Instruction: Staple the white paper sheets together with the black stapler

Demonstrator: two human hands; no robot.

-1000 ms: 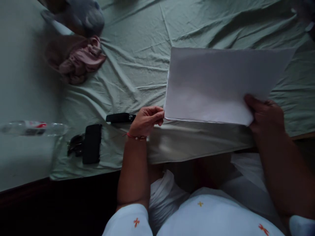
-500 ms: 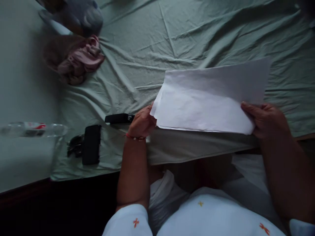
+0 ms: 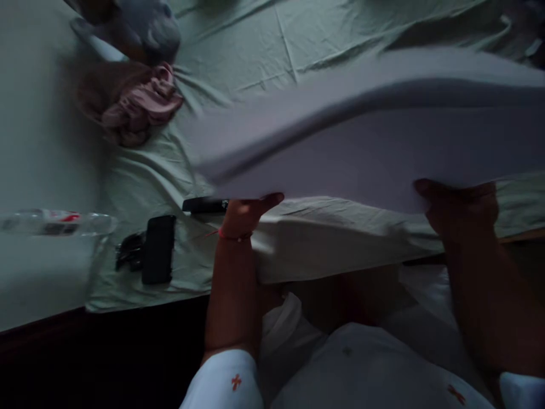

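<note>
Large white paper sheets [image 3: 361, 147] stretch across the middle and right of the view, raised above the green cloth and blurred along their far side. My left hand [image 3: 251, 215], with a red string at the wrist, grips their near edge, thumb on top and the other fingers hidden underneath. Further right, my right hand [image 3: 462, 207] is closed on the same near edge, its thumb also on top. How many sheets there are, I cannot tell.
A green cloth [image 3: 191, 272] covers the surface. Left of my left hand lie a black object [image 3: 198, 205], a black phone-like slab [image 3: 159, 250] and dark glasses [image 3: 129, 251]. A clear bottle [image 3: 59, 222] is at far left. A pink cloth [image 3: 142, 108] lies near a person [image 3: 149, 28].
The paper has spread out much wider to both sides and lifted, its far part now curving and blurred. Both hands stay in nearly the same places, still holding it.
</note>
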